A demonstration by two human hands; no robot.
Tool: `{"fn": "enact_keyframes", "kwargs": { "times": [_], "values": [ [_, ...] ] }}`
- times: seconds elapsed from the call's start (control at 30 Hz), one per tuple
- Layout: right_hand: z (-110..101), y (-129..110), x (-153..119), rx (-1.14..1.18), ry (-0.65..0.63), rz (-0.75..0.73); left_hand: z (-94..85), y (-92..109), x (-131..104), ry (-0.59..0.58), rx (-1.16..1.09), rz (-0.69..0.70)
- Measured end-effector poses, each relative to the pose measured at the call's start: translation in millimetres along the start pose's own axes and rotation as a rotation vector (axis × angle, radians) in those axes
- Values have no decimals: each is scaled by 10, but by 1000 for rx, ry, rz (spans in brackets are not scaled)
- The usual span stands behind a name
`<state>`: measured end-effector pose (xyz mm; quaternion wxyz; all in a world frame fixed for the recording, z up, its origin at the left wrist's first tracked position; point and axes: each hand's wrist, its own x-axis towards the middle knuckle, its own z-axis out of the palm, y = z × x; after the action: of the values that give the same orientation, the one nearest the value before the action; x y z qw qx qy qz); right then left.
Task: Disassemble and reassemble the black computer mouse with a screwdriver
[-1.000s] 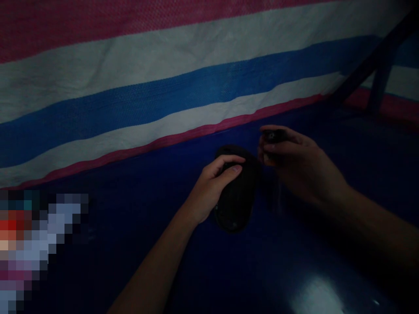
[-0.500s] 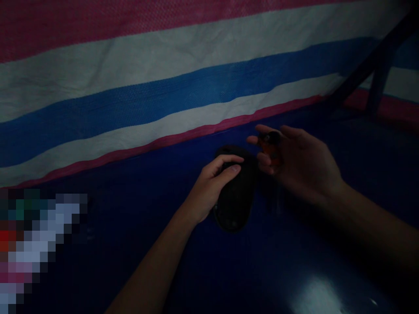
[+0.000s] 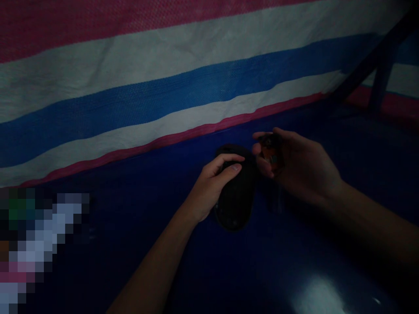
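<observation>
In the head view a dark, long oval object with rounded ends rests on the deep blue surface; its kind is lost in the gloom. My left hand grips its upper left side, thumb and forefinger lying over the top. Just to the right, my right hand is raised with the palm partly turned up. Its curled fingers hold a small orange-brown item with a black top part. Poor light hides what that item is.
Behind the hands hangs a striped red, white and blue woven sheet. Dark frame bars stand at the upper right. A pixelated patch covers the lower left. The glossy blue surface reflects a bright light near the bottom.
My right hand's fingers have curled in closer around the small orange-brown item, and more of its orange side shows. My left hand and the dark oval object stay nearly still.
</observation>
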<state>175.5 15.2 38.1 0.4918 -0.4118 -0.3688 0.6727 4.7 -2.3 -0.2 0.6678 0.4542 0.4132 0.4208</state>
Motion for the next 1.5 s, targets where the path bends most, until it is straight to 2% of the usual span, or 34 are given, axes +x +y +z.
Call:
{"fn": "enact_keyframes", "kwargs": {
  "times": [0.4, 0.63, 1.5],
  "values": [
    [-19, 10, 7, -94, -20, -27, -7, -23, 15, -7, -7, 17],
    [48, -6, -33, 18, -3, 22, -2, -11, 7, -9, -4, 14],
    [56, 14, -21, 7, 2, 15, -6, -30, 14, -4, 25, 35]
  ]
}}
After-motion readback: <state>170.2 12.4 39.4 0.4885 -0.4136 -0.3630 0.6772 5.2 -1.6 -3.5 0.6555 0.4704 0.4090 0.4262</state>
